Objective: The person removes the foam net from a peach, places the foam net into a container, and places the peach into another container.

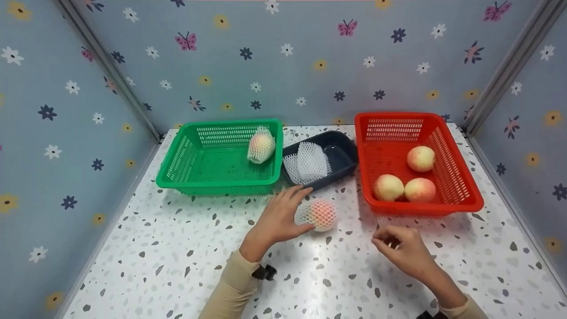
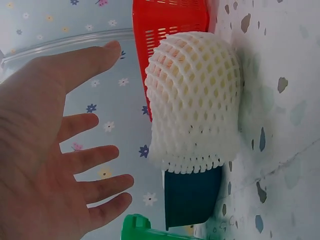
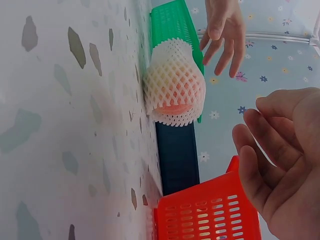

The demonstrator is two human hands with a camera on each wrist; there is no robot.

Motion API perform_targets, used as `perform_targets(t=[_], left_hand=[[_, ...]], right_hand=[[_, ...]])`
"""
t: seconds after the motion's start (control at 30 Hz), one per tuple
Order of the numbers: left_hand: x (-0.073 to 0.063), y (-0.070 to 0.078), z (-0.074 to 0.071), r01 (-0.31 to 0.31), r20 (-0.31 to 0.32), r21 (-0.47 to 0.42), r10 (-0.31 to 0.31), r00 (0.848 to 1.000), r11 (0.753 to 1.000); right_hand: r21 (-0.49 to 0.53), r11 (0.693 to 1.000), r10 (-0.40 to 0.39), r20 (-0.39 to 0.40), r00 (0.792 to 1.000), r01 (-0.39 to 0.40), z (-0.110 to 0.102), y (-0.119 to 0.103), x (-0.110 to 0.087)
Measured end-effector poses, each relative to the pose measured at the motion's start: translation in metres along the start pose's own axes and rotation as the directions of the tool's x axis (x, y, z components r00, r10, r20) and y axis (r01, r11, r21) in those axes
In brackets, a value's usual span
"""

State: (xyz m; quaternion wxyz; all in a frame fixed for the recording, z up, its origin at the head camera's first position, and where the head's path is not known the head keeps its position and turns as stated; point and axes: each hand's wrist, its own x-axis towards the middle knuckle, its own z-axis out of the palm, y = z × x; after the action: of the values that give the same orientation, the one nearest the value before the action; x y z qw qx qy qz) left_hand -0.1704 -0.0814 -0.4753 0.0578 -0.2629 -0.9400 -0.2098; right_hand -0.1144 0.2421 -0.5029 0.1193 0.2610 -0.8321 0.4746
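A peach in a white foam net [image 1: 322, 215] sits on the speckled table; the net wraps its sides and a tail of it sticks out to the left. My left hand [image 1: 281, 217] hovers just left of this peach, fingers spread and apart from it in the left wrist view [image 2: 55, 145]. To the right, in front of the red basket [image 1: 425, 207], my right hand [image 1: 405, 250] is raised with loosely bent fingers and nothing in them. Three bare peaches, one of them a peach [image 1: 421, 158] at the back, lie in the red basket.
A green basket [image 1: 217, 182] at the left holds one netted peach [image 1: 261, 145]. Between the baskets stands a dark tray [image 1: 341, 153] with white foam nets [image 1: 312, 163] in it. Patterned panels [image 1: 283, 66] enclose the table at the back and sides.
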Motion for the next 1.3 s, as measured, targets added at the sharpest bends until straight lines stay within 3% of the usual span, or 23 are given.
perform_targets(t=[0.27, 0.7, 1.0, 1.3], left_hand=[[0.015, -0.004, 0.026, -0.035, 0.026, -0.047, 0.036, 0.999, 0.998], [0.023, -0.007, 0.055, 0.063, 0.092, -0.146, -0.050, 0.995, 0.987], [0.023, -0.008, 0.065, 0.089, 0.097, -0.281, -0.064, 0.993, 0.956], [0.024, -0.010, 0.068, 0.095, 0.091, -0.352, -0.067, 0.994, 0.931]], right_hand=[[-0.016, 1.000, 0.015, 0.008, 1.000, -0.015, -0.003, 0.002, -0.002], [-0.037, 0.999, 0.014, -0.010, 1.000, -0.014, -0.006, 0.003, -0.004], [-0.026, 1.000, 0.006, -0.008, 1.000, -0.006, -0.005, 0.003, -0.005], [-0.022, 1.000, 0.002, -0.006, 1.000, -0.002, -0.008, 0.002, 0.000]])
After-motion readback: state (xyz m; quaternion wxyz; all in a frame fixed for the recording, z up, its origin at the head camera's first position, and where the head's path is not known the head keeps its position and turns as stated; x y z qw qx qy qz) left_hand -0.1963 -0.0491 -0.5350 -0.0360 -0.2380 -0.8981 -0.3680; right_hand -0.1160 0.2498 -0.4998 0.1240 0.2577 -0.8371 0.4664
